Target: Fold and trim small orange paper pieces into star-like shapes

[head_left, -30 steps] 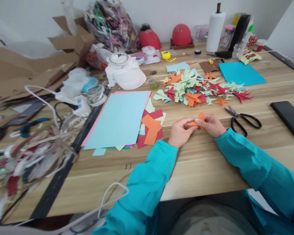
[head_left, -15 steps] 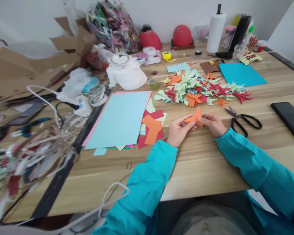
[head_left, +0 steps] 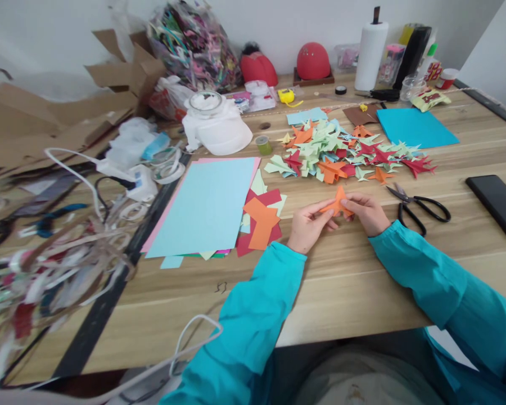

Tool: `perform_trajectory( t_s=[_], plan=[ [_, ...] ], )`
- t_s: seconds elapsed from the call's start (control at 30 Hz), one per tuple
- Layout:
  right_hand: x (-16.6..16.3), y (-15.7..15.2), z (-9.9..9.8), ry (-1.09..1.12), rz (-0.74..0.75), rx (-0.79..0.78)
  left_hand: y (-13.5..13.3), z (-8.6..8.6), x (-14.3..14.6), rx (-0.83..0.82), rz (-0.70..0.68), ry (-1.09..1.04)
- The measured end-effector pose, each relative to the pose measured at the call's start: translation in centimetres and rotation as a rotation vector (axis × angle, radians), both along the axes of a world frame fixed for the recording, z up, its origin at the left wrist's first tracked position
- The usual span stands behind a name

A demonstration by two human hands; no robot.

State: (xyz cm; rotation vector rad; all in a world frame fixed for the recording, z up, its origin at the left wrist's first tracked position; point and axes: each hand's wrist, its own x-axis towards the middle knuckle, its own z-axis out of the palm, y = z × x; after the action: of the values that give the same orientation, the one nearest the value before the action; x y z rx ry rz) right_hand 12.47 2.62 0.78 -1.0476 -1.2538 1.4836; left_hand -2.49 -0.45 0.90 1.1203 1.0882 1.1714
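Observation:
A small folded orange paper piece [head_left: 337,204] is pinched between both my hands just above the wooden table [head_left: 362,281]. My left hand [head_left: 310,225] grips its left end with closed fingers. My right hand [head_left: 367,212] holds its right side, fingers curled. Beyond them lies a heap of folded paper shapes [head_left: 341,151] in green, orange, red and blue. Left of my hands sits a pile of cut paper scraps [head_left: 261,222] beside a stack of large coloured sheets [head_left: 206,205].
Black scissors [head_left: 419,207] lie just right of my right hand, a black phone [head_left: 495,202] further right. A blue sheet [head_left: 415,126], paper towel roll [head_left: 370,50] and jars stand at the back. Cardboard, cables and ribbon tangles [head_left: 46,270] crowd the left side.
The orange piece has been turned and opened out between my fingers, from a narrow fold to a pointed, winged shape. Both hands stay in the same spot.

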Motion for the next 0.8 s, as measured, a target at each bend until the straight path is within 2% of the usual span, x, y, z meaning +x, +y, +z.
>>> perform_trajectory(
  t_s=[0.8],
  plan=[
    [0.04, 0.27, -0.61, -0.029, -0.018, 0.035, -0.21, -0.07, 0.18, 0.051, 0.018, 0.103]
  ],
)
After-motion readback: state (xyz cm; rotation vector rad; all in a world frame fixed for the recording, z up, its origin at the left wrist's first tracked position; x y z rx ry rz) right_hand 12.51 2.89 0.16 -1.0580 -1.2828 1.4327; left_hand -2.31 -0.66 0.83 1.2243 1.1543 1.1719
